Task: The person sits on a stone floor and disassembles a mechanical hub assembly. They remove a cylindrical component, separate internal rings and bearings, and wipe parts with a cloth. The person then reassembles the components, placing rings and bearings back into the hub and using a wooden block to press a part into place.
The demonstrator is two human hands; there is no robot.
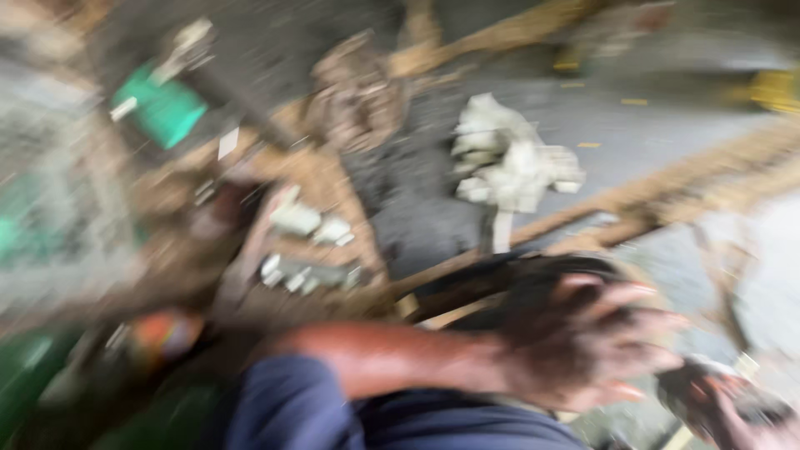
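Blurred. Left hand (583, 342) fingers spread over dark round rim (533, 271); right hand (717, 404) grip unclear. Steady before gripping.

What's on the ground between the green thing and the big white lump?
In the blurry head view, a brownish heap lies between the green thing and the white lump.

A bare forearm (392, 358) reaches across the lower frame from a dark blue sleeve (292, 408) at the bottom edge, ending in a hand (583, 342) with fingers (642, 321) spread and slightly curled, pointing right. A second hand (717, 400) shows at the bottom right corner, its fingers bent inward; heavy motion blur hides whether it grips anything. Which hand is left and which is right cannot be told.
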